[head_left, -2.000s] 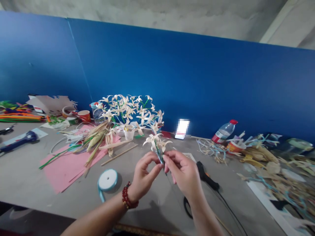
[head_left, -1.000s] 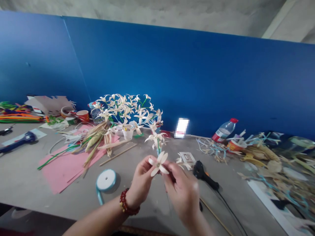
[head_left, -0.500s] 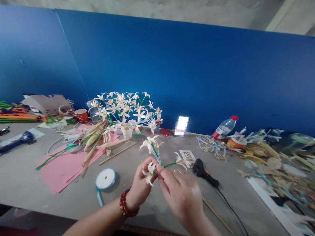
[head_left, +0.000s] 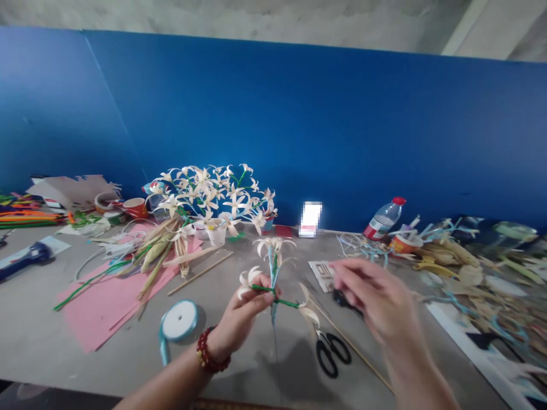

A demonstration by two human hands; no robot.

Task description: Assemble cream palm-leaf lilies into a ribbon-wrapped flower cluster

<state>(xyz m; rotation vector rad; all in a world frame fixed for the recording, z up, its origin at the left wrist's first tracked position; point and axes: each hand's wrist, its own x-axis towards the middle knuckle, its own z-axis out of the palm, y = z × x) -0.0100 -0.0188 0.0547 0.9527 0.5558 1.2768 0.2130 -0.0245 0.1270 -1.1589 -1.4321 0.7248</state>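
Observation:
My left hand [head_left: 252, 307], with red beads at the wrist, pinches the stems of a white flower spray [head_left: 274, 273] whose blooms branch up, left and right. Apart from it on the right, my right hand [head_left: 371, 296] is raised over the black glue gun [head_left: 347, 300], partly hiding it. Its fingers look bent together, but blur hides whether anything is between them. Black-handled scissors [head_left: 332, 354] lie below the right-hand bloom, beside a thin wooden stick [head_left: 363, 359].
A spool of blue ribbon [head_left: 180, 320] and pink paper [head_left: 92, 307] lie left. Potted white flowers [head_left: 209, 193] stand at the back. A bottle [head_left: 384, 219], an orange cup [head_left: 405, 244] and dried husks [head_left: 453, 259] are at the right.
My right hand has let go of the flower stems and moved right, over the glue gun. The scissors have come into sight. The spray now stands more upright in my left hand.

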